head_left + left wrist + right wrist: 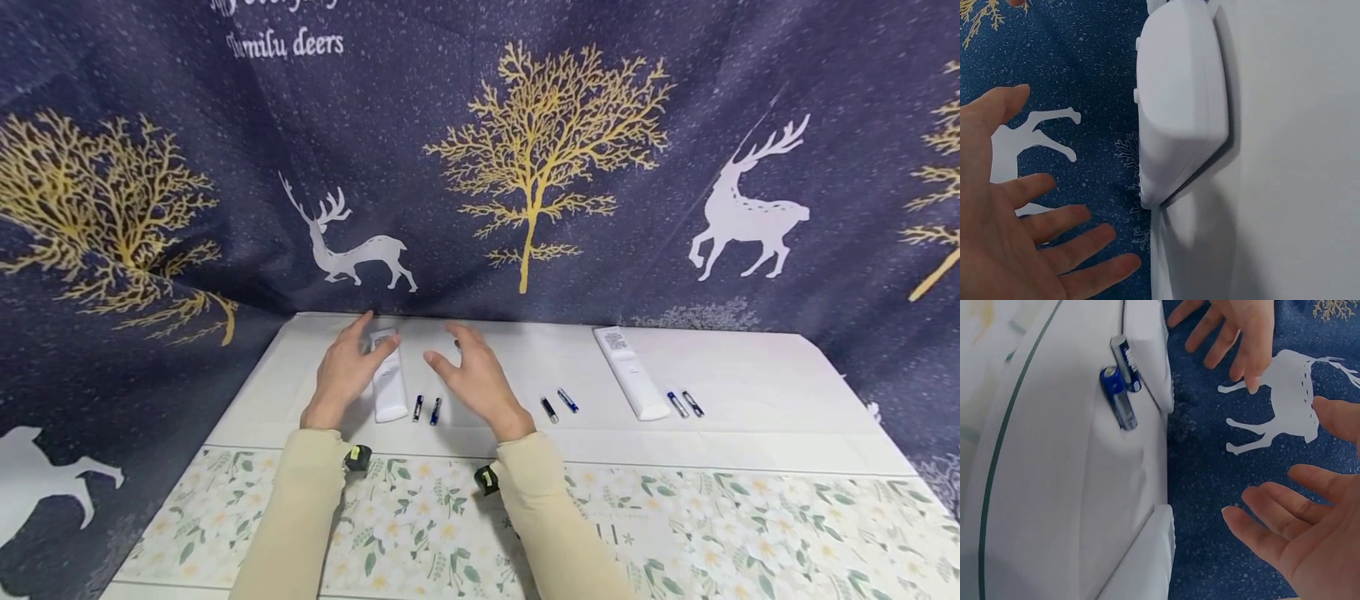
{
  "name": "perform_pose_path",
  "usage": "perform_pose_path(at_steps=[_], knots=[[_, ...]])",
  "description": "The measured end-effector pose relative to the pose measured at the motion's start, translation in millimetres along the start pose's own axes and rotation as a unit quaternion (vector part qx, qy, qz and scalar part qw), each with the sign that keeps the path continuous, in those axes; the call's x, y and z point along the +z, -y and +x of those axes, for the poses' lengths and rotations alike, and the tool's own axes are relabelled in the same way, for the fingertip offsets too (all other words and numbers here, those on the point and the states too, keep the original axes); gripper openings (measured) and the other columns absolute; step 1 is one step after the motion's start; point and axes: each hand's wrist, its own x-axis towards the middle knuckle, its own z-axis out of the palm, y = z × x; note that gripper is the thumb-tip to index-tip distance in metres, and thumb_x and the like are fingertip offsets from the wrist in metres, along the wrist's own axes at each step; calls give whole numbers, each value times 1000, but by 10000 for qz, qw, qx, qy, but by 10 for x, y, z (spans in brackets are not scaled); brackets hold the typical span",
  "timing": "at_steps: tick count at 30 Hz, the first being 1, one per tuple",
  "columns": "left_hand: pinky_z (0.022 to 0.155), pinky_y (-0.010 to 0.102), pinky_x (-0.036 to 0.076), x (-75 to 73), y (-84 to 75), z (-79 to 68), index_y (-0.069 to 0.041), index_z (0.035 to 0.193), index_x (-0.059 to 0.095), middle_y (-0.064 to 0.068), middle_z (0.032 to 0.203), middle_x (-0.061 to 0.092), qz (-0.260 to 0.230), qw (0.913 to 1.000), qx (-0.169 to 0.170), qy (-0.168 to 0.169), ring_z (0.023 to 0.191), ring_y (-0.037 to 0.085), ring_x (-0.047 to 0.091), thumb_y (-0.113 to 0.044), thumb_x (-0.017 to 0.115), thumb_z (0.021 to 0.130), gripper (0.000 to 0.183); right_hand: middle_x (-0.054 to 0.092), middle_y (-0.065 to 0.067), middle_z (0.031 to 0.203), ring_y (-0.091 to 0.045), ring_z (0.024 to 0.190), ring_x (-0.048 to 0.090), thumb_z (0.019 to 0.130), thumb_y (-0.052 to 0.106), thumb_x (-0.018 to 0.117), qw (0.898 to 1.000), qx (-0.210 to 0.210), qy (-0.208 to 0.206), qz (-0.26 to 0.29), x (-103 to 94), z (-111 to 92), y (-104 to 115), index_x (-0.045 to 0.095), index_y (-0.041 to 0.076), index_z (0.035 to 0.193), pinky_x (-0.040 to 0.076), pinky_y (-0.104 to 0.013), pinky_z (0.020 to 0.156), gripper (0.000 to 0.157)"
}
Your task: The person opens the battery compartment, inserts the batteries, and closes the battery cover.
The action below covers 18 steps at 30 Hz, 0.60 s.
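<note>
My left hand [347,367] hovers over a white remote control [390,387] at the left, its fingers spread and holding nothing. That remote is also large in the left wrist view, apart from the relaxed fingers. To its right lie two small blue-and-silver batteries [426,410], seen also as a pair [1121,387] in the right wrist view. My right hand [483,379] is held above the table with thumb and fingers apart, gripping nothing. Beneath it, a white object [1147,562] shows at the bottom of the right wrist view, mostly hidden by the hand in the head view.
Right of my right hand lie two more batteries [558,406]. Farther right, another white remote [632,375] has a battery pair [686,404] beside it. A flowered cloth [675,525] covers the table's near part. A dark curtain [450,125] hangs behind.
</note>
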Motion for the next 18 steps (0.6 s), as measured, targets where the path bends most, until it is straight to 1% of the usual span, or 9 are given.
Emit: perform_pose_path(at_steps=[3, 8, 12, 18], knots=[[122, 67, 28, 13, -7, 15, -12, 169, 29, 26, 169, 30, -44, 10000, -37, 8, 151, 51, 32, -66, 57, 101, 92, 48, -21, 157, -36, 140, 52, 106, 40, 65, 10000, 29, 8, 93, 19, 14, 21, 47, 1, 157, 45, -52, 116, 67], [122, 66, 28, 52, 5, 62, -11, 169, 29, 27, 168, 31, -95, 9999, -39, 20, 150, 51, 33, -65, 57, 101, 91, 50, -21, 154, -38, 138, 53, 106, 39, 66, 9998, -2, 62, 162, 43, 29, 37, 47, 3, 158, 47, -53, 113, 66], [122, 66, 30, 79, 47, 81, -11, 168, 31, 27, 166, 33, -117, 9999, -55, 33, 149, 51, 35, -59, 60, 102, 86, 51, -20, 153, -38, 136, 54, 105, 37, 67, 9997, -75, 101, 206, 71, 39, 43, 47, 3, 158, 49, -53, 111, 66], [122, 65, 30, 99, 123, 57, -9, 167, 31, 29, 165, 35, -81, 9999, -104, 100, 149, 51, 35, -51, 65, 102, 85, 50, -20, 154, -38, 135, 55, 105, 34, 68, 9994, -98, 167, 290, 144, 37, 30, 48, 0, 156, 50, -52, 110, 65]])
